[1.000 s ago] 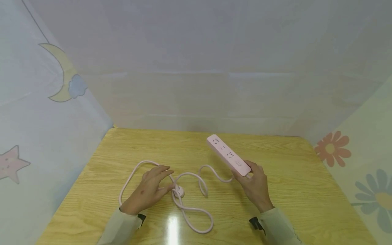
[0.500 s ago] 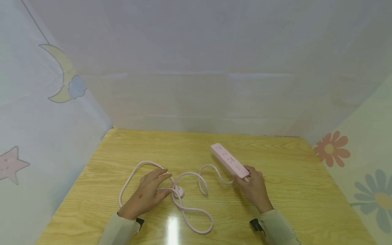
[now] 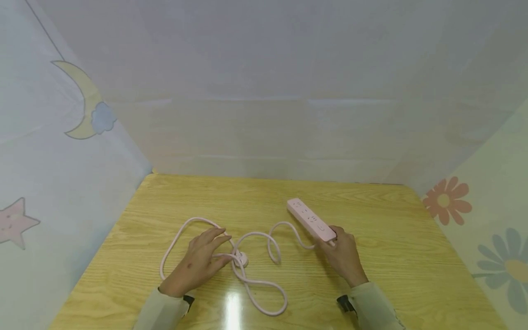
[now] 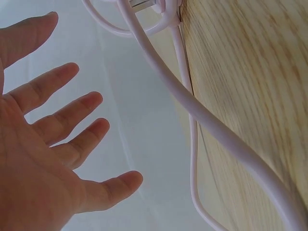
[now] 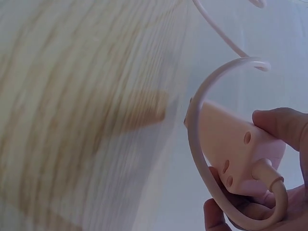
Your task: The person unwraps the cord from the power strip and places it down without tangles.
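Note:
My right hand (image 3: 343, 254) grips a pink power strip (image 3: 310, 219) by its near end, where the cord comes out. In the right wrist view the thumb lies on one side of the power strip (image 5: 236, 149) and fingers on the other; it is held off the table. My left hand (image 3: 198, 266) hovers beside the looped pink cord (image 3: 264, 282). Its fingers (image 4: 57, 120) are spread with nothing between them, apart from the cord in the left wrist view. The round plug (image 3: 242, 259) lies under crossing strands of cord just right of the left thumb.
Cord loops spread over the wooden table (image 3: 185, 192), left of and between the hands. A pale cloth wall (image 3: 264, 133) stands behind the table's far edge, with printed side walls left and right. Light glares on the table (image 3: 233, 307) near the front.
The power strip's far end has dropped towards the table and shifted slightly right as the right hand tilts it down. The left hand has drawn back slightly left. Cord and plug stay put.

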The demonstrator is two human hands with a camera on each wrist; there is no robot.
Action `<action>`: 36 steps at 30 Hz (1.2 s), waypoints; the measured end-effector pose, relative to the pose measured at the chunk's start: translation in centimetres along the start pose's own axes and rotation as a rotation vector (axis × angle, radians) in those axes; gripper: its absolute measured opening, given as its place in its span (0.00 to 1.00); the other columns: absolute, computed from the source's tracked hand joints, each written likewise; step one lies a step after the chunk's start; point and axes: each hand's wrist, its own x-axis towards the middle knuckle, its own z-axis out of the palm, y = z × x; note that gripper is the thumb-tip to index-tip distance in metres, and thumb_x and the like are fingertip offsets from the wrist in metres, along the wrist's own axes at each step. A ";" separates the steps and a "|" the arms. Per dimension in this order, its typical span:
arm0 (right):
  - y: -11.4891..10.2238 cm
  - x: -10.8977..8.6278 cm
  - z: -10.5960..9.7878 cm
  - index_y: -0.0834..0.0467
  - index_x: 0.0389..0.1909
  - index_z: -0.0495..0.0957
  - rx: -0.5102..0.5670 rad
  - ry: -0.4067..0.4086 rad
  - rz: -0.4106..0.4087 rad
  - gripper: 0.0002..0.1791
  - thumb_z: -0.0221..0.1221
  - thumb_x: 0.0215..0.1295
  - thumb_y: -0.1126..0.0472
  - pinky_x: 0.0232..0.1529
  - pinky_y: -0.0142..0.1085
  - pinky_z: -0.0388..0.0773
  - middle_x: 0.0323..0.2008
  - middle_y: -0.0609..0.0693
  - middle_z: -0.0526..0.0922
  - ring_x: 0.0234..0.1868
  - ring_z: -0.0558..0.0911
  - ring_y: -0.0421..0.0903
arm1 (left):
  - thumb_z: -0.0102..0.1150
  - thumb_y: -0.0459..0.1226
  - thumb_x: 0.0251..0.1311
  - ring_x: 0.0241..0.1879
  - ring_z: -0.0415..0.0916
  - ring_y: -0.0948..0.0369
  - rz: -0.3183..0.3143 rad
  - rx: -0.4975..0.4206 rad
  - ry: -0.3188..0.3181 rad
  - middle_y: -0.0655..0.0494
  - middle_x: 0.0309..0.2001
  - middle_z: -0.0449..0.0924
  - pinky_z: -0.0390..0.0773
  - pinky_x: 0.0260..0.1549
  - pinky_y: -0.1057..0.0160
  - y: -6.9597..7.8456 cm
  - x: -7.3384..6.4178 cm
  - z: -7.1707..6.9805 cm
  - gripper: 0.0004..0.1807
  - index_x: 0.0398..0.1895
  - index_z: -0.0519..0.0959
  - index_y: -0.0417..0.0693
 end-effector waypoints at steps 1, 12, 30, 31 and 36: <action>0.0 0.0 0.0 0.78 0.61 0.68 -0.002 -0.002 0.001 0.31 0.66 0.66 0.61 0.53 0.58 0.75 0.56 0.75 0.76 0.55 0.78 0.65 | 0.69 0.42 0.61 0.68 0.61 0.39 0.001 0.000 0.001 0.41 0.68 0.68 0.58 0.59 0.29 0.0 0.0 0.0 0.28 0.62 0.76 0.40; 0.3 0.1 0.1 0.76 0.62 0.67 -0.063 -0.034 0.073 0.34 0.65 0.66 0.56 0.56 0.61 0.71 0.57 0.74 0.75 0.58 0.75 0.66 | 0.68 0.42 0.62 0.68 0.61 0.39 -0.006 0.006 -0.004 0.41 0.68 0.68 0.58 0.59 0.27 0.1 -0.1 0.2 0.28 0.63 0.76 0.41; 1.4 1.0 0.3 0.68 0.44 0.78 -0.338 -0.055 0.152 0.33 0.69 0.52 0.41 0.42 0.57 0.68 0.35 0.58 0.81 0.40 0.76 0.57 | 0.69 0.43 0.62 0.68 0.61 0.39 -0.007 0.025 -0.009 0.41 0.68 0.67 0.58 0.58 0.26 0.1 0.1 0.1 0.29 0.64 0.75 0.43; 1.4 1.0 0.3 0.68 0.44 0.77 -0.350 -0.064 0.152 0.34 0.68 0.52 0.41 0.43 0.58 0.66 0.35 0.58 0.81 0.41 0.75 0.57 | 0.69 0.42 0.62 0.68 0.61 0.39 -0.006 0.025 -0.009 0.40 0.68 0.67 0.58 0.58 0.26 0.1 0.0 0.1 0.29 0.64 0.75 0.42; 1.5 0.8 0.1 0.68 0.49 0.74 -0.398 -0.099 0.122 0.38 0.65 0.56 0.37 0.44 0.61 0.66 0.40 0.61 0.80 0.45 0.74 0.60 | 0.68 0.44 0.62 0.70 0.59 0.39 -0.048 0.032 -0.037 0.39 0.70 0.64 0.55 0.58 0.23 0.3 0.0 -0.1 0.30 0.65 0.74 0.42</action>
